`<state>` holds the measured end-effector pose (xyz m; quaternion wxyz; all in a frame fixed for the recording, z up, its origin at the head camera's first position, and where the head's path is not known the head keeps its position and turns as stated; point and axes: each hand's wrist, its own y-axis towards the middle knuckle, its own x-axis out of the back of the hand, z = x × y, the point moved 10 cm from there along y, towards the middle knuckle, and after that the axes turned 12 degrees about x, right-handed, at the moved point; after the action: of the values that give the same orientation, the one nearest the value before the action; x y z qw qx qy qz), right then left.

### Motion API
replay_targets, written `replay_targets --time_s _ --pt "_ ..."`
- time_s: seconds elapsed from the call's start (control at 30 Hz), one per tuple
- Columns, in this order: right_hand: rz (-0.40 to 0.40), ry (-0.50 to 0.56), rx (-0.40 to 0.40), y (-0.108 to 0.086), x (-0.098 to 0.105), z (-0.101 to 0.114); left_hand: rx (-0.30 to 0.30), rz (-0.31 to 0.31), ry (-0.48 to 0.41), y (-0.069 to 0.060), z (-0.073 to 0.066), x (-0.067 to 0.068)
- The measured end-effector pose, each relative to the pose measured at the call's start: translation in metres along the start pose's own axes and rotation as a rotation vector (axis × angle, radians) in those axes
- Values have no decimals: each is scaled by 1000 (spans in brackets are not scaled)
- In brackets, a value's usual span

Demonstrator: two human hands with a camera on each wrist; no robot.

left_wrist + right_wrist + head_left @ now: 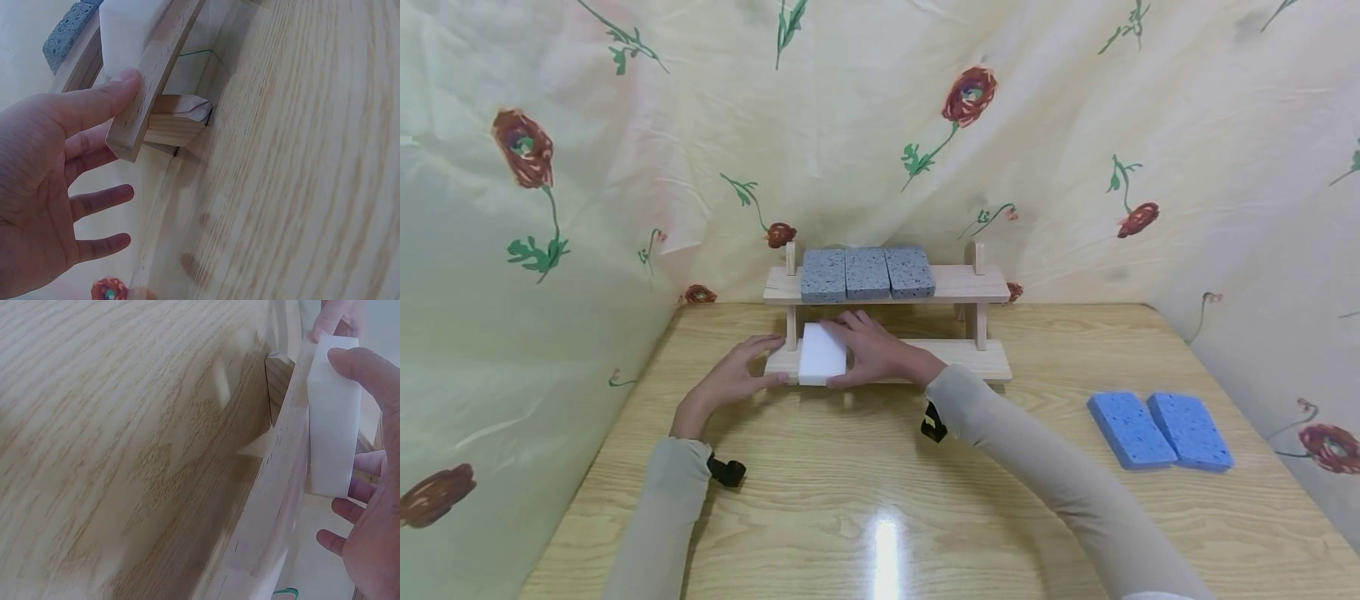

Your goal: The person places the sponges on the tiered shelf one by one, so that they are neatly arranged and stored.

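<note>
A white block [822, 357] stands near the left end of the lower board [962, 358] of a two-level wooden shelf. My right hand [880, 352] holds it from the right; in the right wrist view, the thumb of my right hand [378, 531] lies on the face of the white block [334, 425] and the other fingers are behind, partly hidden. My left hand [730, 380] grips the lower board's left end. The left wrist view shows the thumb of my left hand [44, 162] on the board [145, 87], two fingers behind it and two extended free.
Three grey speckled sponges [867, 273] lie side by side on the upper board [962, 283]. Two blue sponges [1131, 429] are on the wooden table [820, 500] at the right. Flowered cloth [865, 125] hangs behind the shelf and along both sides.
</note>
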<state>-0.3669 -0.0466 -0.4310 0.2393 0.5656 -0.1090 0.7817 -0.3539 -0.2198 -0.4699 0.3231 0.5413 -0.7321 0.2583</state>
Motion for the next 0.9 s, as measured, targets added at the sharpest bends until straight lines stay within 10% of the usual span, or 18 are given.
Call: replay_targets --time_s 0.9 --pt "9 8 4 3 -8 -10 10 8 -13 -2 0 1"
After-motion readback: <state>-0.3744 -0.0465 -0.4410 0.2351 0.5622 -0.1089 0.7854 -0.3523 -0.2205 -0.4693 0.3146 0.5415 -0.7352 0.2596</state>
